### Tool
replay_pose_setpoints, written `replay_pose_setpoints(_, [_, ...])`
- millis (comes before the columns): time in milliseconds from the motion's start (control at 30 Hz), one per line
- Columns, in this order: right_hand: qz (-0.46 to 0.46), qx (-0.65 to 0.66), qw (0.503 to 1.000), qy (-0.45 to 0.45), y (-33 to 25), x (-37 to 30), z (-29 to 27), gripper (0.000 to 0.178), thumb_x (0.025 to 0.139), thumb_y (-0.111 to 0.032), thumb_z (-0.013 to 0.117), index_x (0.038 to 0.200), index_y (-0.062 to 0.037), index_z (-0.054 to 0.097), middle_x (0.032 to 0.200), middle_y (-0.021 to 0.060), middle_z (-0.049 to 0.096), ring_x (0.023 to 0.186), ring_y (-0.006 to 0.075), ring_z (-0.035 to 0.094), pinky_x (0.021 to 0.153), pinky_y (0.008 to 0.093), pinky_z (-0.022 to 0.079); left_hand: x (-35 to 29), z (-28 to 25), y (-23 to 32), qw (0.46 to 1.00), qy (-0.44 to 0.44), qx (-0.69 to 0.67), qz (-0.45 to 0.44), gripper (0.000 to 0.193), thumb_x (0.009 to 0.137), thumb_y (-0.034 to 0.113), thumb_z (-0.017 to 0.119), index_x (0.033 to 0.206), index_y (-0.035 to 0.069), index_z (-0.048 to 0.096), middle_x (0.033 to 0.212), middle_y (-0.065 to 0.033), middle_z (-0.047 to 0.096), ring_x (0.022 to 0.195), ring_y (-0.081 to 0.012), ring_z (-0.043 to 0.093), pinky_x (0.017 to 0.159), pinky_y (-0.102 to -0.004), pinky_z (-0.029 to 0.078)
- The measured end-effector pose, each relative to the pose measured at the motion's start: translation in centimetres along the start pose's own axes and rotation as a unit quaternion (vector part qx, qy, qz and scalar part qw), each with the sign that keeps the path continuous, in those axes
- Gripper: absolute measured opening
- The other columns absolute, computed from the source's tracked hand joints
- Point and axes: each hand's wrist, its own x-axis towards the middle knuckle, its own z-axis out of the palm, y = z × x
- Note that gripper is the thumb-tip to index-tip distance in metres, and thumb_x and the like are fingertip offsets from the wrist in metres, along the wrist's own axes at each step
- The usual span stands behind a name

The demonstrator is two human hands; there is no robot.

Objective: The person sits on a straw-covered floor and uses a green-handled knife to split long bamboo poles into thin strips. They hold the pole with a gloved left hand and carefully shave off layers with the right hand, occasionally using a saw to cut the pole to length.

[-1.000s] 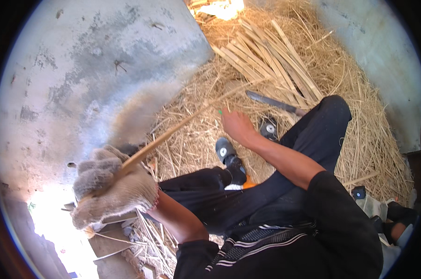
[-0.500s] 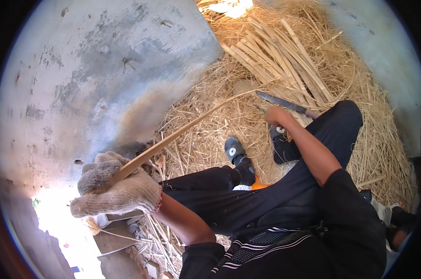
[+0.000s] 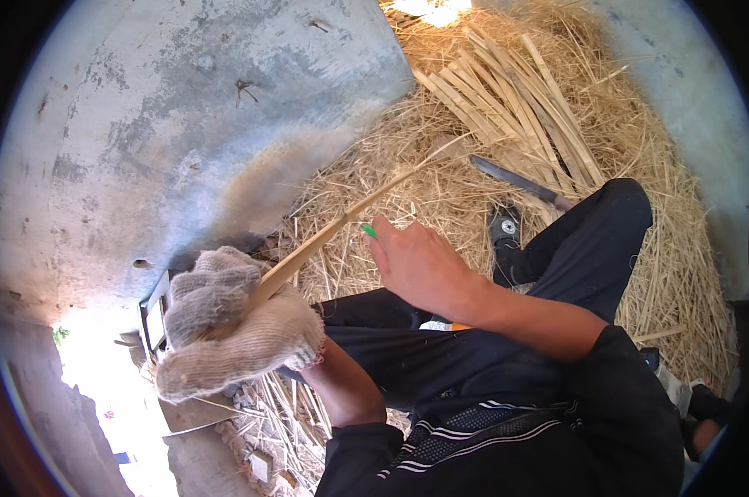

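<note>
My left hand (image 3: 240, 331), in a grey-white knitted glove, is closed round the thick end of a long split-bamboo strip (image 3: 312, 245). The strip slants up and away to the right, tapering to a thin far end over the straw. Bare, my right hand (image 3: 424, 267) is closed on a small green-handled tool (image 3: 368, 232). Only a bit of green shows at its fingertips, close to the strip's middle; whether it touches the strip I cannot tell. The rest of the tool is hidden by the fingers.
Bamboo strips (image 3: 515, 112) lie piled on straw (image 3: 664, 190) ahead. A long-bladed knife (image 3: 511, 176) rests beside them, near my right knee. A worn concrete wall (image 3: 175, 124) stands at the left. My dark shoe (image 3: 504, 228) is on the straw.
My right hand has come back and left with the green-handled tool, from near the long knife to beside the strip. My left hand appears slightly further right, still gripping the strip.
</note>
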Motion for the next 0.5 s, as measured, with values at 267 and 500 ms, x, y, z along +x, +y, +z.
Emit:
replay_pose_setpoints(267, [0.038,-0.050,0.998,0.001,4.4,-0.5,1.6,0.023,0.097,-0.021,0.052,0.095,0.0015,0.055,0.053,0.0220,0.056,0.052,0.0424,0.061,0.060,0.0515,0.052,1.0,-1.2,-0.9,0.966,-0.146,-0.211,0.015,0.073,0.090,0.078,0.028,0.057,0.014,0.040,0.049,0.0028,0.034,0.038,-0.0073,0.027,0.033,-0.0223,0.024])
replay_pose_setpoints(500, [-0.063,-0.015,0.998,-0.026,-0.2,-0.9,-2.3,0.021,0.097,-0.019,0.050,0.094,0.0013,0.055,0.054,0.0198,0.056,0.053,0.0389,0.062,0.048,0.0460,0.051,0.2,-1.9,-0.6,0.926,-0.155,-0.340,-0.046,0.074,0.082,0.082,0.036,0.058,0.013,0.040,0.049,0.0018,0.034,0.040,-0.0084,0.025,0.036,-0.0233,0.020])
